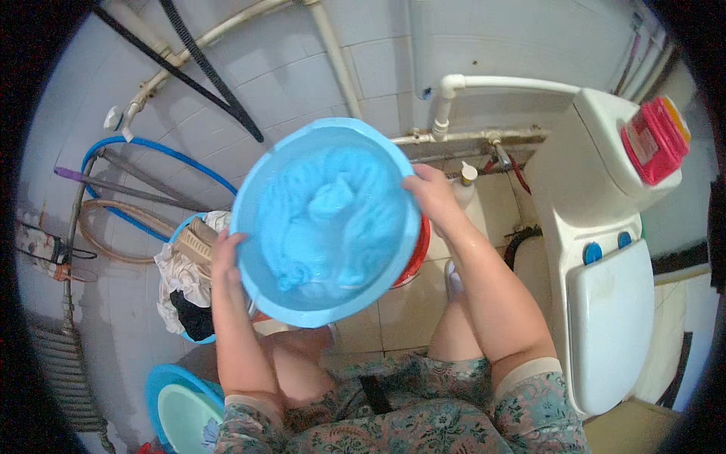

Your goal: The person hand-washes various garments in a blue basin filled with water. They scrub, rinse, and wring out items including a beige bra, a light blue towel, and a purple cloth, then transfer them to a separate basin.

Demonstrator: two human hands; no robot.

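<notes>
Between both hands I hold a light blue plastic basin [261, 295], raised above the floor in front of my knees. In it a soaked blue cloth [333, 200] lies in water, with part of it bunched up in the middle. My left hand [227, 257] grips the basin's left rim, its thumb over the edge. On the right rim, my right hand [435, 193] has its thumb on top, and the other fingers are hidden beneath. Below the basin, part of a red tub [414, 261] shows at the right.
A toilet [612, 325] stands at the right, with a red container [656, 142] on its tank. A white pump bottle [465, 185] is near the back wall. At the left are a heap of clothes [178, 276], nested basins [174, 405] and a blue hose [181, 157].
</notes>
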